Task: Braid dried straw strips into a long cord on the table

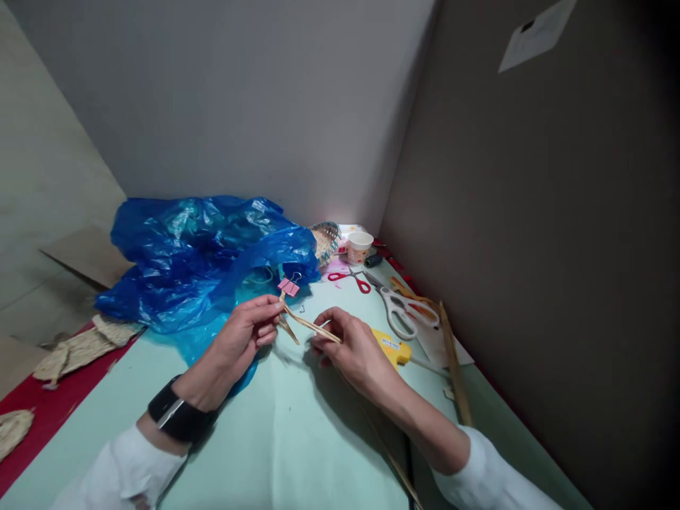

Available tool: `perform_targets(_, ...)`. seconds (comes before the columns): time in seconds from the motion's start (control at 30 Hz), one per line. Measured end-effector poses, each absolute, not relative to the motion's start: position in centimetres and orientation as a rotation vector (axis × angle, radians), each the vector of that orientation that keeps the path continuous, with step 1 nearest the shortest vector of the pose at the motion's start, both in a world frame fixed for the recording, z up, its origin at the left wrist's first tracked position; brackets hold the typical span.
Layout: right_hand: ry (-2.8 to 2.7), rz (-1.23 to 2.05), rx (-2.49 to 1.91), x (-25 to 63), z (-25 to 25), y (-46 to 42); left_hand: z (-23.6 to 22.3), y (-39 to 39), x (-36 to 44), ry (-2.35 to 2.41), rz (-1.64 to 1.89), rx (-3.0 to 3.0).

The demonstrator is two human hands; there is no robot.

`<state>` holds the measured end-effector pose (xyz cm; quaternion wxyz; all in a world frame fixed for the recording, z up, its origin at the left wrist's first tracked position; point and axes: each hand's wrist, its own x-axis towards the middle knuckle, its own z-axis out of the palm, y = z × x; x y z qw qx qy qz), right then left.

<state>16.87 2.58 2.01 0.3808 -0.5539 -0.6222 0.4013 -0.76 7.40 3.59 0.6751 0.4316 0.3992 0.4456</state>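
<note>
Thin tan straw strands (307,323) stretch between my two hands above the table. A pink binder clip (289,286) grips their upper end. My left hand (249,326) pinches the strands just below the clip, and a short loose end hangs down beside its fingertips. My right hand (350,347) is closed round the strands further along, with some fingers hidden behind the palm. From under the right hand a long strip (390,457) trails toward the table's near edge.
A crumpled blue plastic bag (207,262) fills the back left. Behind my right hand lie red-handled scissors (350,278), white-handled scissors (404,312) and a yellow glue gun (392,347). A paper cup (360,248) and a woven basket (325,242) stand by the wall. Braided straw pieces (85,350) lie left.
</note>
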Motion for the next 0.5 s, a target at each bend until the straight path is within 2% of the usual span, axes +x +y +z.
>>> perform_targets(0.2, -1.252, 1.105, -1.198, 17.6, 2.3, 3.3, 5.5, 4.2, -2.3, 0.904, 1.009, 0.992)
perform_targets(0.37, -0.997, 1.228, -1.048, 18.2, 4.2, 2.8, 5.1, 0.1, -3.3, 0.946, 1.005, 0.917)
perform_targets(0.5, -1.101, 1.440, -1.003, 17.0, 5.4, 0.4, 4.4, -1.6, -3.1, 1.001, 0.967, 0.980)
